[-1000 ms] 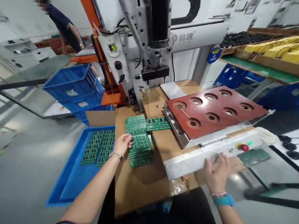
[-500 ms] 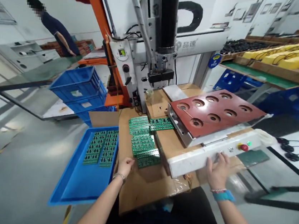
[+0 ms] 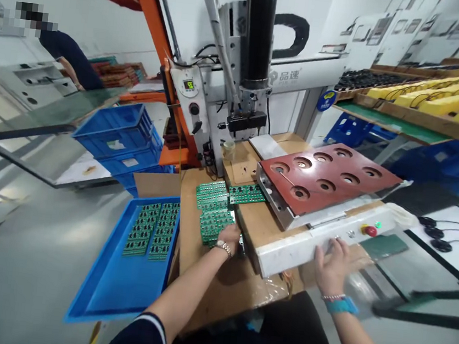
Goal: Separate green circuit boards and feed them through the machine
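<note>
My left hand [image 3: 229,237] reaches over the front end of the green circuit boards [image 3: 212,222] on the brown bench. Its fingers are curled round a circuit board [image 3: 241,246], which the hand mostly hides. My right hand [image 3: 332,267] is at the white control panel [image 3: 286,251], fingers apart, with fingertips at a small button left of the red emergency stop button [image 3: 370,231]. Another circuit board [image 3: 247,194] lies by the red fixture plate [image 3: 328,178], which has several round recesses.
A blue tray [image 3: 116,297] at the left holds two rows of circuit boards [image 3: 142,229]. Above the bench hangs a black machine head [image 3: 247,121]. Blue crates [image 3: 112,131] are stacked behind the tray. A person [image 3: 69,54] stands at the far left.
My left hand has moved right and forward from beside the boards onto the front one, which has shifted from lying flat. My right hand stays at the panel. The view has shifted slightly.
</note>
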`<state>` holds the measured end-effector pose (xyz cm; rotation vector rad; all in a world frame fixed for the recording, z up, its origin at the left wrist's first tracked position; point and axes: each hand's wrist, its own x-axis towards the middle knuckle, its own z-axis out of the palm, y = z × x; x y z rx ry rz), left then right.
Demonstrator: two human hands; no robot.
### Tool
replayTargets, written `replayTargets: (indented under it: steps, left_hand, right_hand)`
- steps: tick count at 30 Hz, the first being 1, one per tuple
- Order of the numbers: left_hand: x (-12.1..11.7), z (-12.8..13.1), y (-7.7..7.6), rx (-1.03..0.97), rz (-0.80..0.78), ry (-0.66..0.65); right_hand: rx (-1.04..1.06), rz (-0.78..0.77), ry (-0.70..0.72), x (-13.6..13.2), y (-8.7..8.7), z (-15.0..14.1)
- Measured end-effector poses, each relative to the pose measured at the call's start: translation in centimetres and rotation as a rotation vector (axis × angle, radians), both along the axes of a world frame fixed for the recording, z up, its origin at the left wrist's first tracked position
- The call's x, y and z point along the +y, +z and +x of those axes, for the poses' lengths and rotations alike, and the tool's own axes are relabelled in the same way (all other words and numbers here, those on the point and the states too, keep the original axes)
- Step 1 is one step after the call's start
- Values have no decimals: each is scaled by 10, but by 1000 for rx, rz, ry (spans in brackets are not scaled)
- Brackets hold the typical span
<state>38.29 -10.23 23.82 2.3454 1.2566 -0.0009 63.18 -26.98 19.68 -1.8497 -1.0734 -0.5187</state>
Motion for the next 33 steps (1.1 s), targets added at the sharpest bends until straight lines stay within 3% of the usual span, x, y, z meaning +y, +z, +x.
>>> replayTargets:
  steps: [3, 6, 11, 13, 15, 17, 20, 26, 33]
  left_hand:
    - [-11, -12, 7, -71, -102, 78]
    - [-25, -49, 22, -179, -222, 188]
    - [-17, -127, 71, -520, -390, 472]
    - [-3, -145, 93, -714, -437, 604]
    - [12, -146, 113, -936, -448, 709]
    - [28, -130, 128, -1137, -464, 758]
    - [53, -80, 143, -1355, -537, 742]
    - [101, 21, 154, -1576, -726, 651]
    - [140, 70, 154, -1630, -824, 554]
  right_hand:
    - [4, 3, 8, 0, -1, 0]
    - [22, 3, 13, 0, -3, 0]
    - [47, 27, 3, 2, -5, -1]
    - [47, 44, 2, 3, -4, -2]
    - [48, 57, 4, 4, -4, -3]
    - [53, 62, 7, 4, -4, -3]
    - [63, 59, 12, 5, -6, -3]
    - [68, 14, 15, 5, -11, 0]
    - [45, -11, -4, 3, -15, 0]
